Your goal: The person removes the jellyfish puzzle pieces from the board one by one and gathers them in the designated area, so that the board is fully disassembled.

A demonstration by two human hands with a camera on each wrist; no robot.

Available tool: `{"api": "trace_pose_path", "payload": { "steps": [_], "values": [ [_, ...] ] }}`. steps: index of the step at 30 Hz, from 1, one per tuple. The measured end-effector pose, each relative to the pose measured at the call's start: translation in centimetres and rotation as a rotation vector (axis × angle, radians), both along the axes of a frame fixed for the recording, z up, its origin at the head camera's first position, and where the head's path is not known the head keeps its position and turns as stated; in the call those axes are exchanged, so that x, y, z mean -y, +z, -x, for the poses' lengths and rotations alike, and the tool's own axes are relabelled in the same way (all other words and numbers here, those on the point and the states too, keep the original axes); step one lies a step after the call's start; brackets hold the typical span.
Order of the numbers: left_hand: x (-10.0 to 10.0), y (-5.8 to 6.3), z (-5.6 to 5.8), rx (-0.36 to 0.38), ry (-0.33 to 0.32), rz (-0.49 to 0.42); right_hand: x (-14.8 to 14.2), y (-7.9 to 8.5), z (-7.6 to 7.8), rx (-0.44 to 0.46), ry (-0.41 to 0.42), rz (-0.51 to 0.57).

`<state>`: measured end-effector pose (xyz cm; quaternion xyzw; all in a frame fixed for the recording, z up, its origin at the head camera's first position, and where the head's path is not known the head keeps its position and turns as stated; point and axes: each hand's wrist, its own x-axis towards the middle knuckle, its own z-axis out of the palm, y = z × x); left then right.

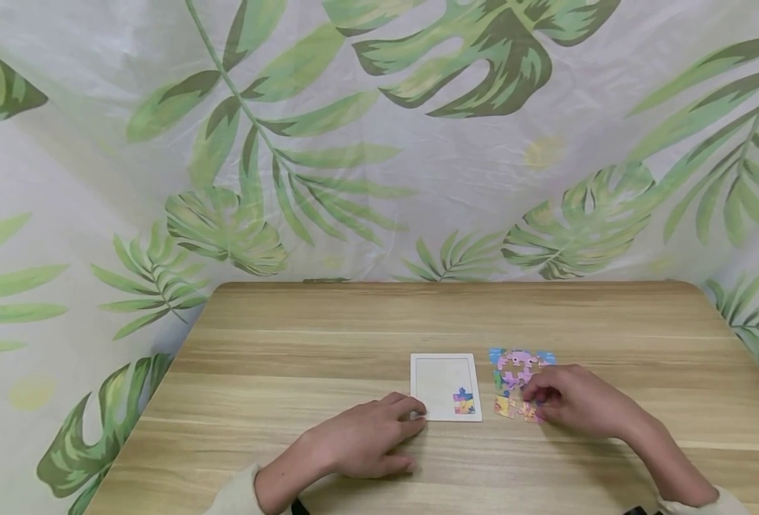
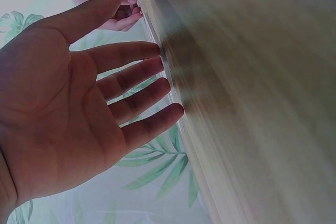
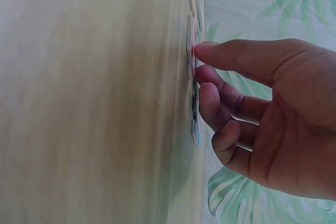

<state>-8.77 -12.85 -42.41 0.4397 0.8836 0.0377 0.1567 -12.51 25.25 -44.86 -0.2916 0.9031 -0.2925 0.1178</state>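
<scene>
A shallow white puzzle tray (image 1: 440, 379) lies on the table with a few joined pieces (image 1: 463, 402) in its lower right corner. Right of it is a colourful group of jigsaw pieces (image 1: 516, 366), with a pink figure and gaps between some pieces. My left hand (image 1: 379, 438) has its fingers extended, the tips at the tray's lower left corner. The right hand (image 1: 579, 400) bends its fingers over the lower right of the loose group. In the right wrist view, the thumb touches a puzzle piece (image 3: 191, 51); whether thumb and index finger pinch it is unclear.
The wooden table (image 1: 276, 357) has rounded back corners. Behind it hangs a pale cloth (image 1: 379, 200) printed with green leaves. Tray and loose pieces lie side by side with a narrow strip of wood between them.
</scene>
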Motion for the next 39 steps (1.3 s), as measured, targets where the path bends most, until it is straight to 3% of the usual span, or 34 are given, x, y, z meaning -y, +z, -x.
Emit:
{"api": "trace_pose_path", "payload": {
  "steps": [14, 30, 39],
  "values": [
    [0.0, 0.0, 0.1, -0.002, -0.005, -0.001, 0.2, 0.3, 0.1, -0.006, 0.018, 0.019],
    [-1.2, 0.8, 0.4, -0.045, -0.028, 0.003, 5.7, 1.0, 1.1, -0.083, 0.11, 0.03],
    [-3.0, 1.2, 1.0, -0.037, -0.031, 0.036, 7.6, 0.7, 1.6, -0.021, 0.094, 0.002]
  ]
}}
